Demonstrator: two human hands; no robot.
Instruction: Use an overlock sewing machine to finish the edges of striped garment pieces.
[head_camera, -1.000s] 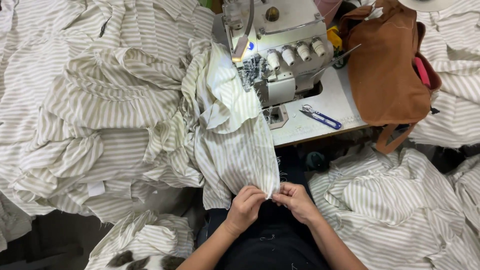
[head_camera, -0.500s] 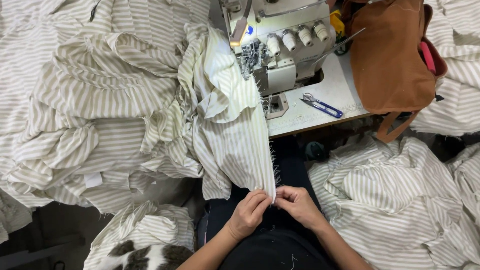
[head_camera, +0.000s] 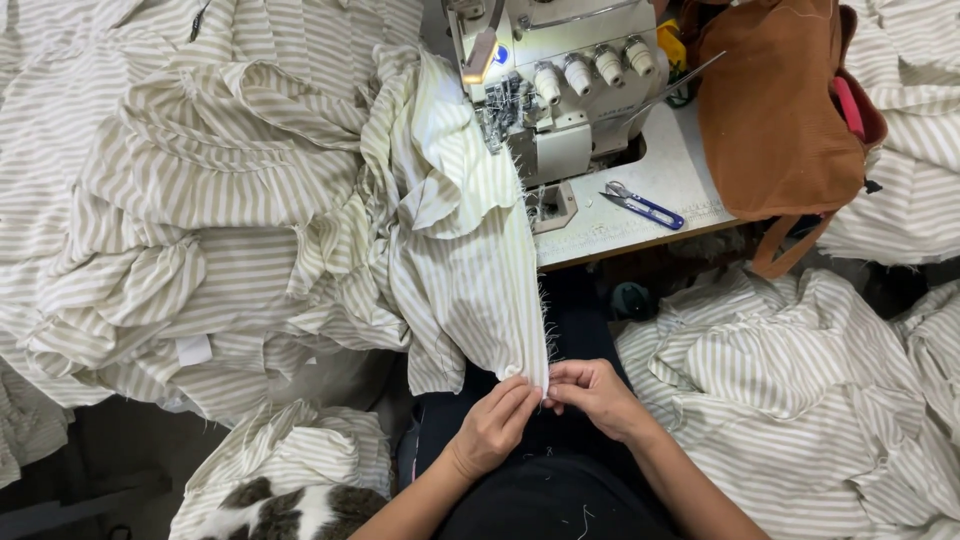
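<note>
Both grips are closed on the lower frayed corner of a cream-and-beige striped cotton fabric piece (head_camera: 470, 290): the left hand (head_camera: 492, 425) and the right hand (head_camera: 593, 395) pinch its edge between fingertips, touching each other over the person's dark-clothed lap. That fabric piece runs up from the hands to the needle area of a white overlock sewing machine (head_camera: 560, 90) standing on the pale table (head_camera: 670, 180). Small blue-handled thread snips (head_camera: 643, 205) lie on the table beside the machine, a brown cloth bag (head_camera: 780, 120) sits at its right, and heaps of matching striped cloth (head_camera: 180, 200) surround the seat.
</note>
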